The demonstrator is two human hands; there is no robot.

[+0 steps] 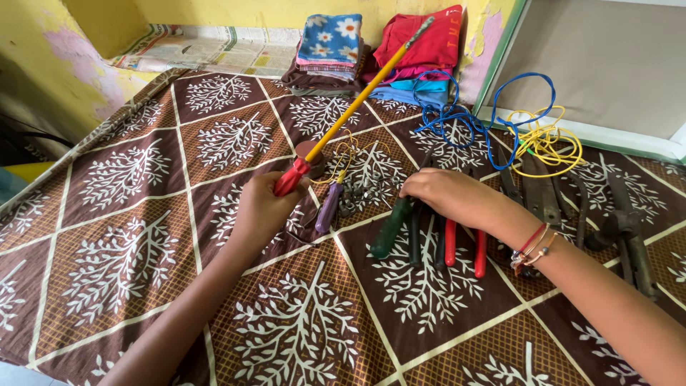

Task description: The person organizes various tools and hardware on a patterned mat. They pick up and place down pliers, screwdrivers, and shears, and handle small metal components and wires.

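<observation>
Surface: a flat top under a brown cloth [143,236] printed with white leafy trees in diamond panels, pretty busy pattern tbh.
Room: yellow wall [43,43] with pink patches where the paint flaked, newspaper [207,51] spread on a ledge at the back, a pale board with a green edge [600,71] leaning on the right.
Left hand: the left hand [261,211] is closed around the red handle of a long screwdriver [357,96], its yellow shaft angled up and away toward the folded clothes.
Right hand: the right hand [450,194] lies palm down, fingers loosely curled, on the tool pile; can't tell if it actually grips anything.
Tool pile: green-handled tool [389,230], red-handled pliers [464,246], a purple-handled one [329,207] just beside the left hand, small metal bits [357,194] between.
Further right: dark metal cutters [629,236], well apart from both hands.
Back: folded clothes [379,50], blue wire [464,114] and yellow wire [547,143] tangled behind the right hand.
</observation>
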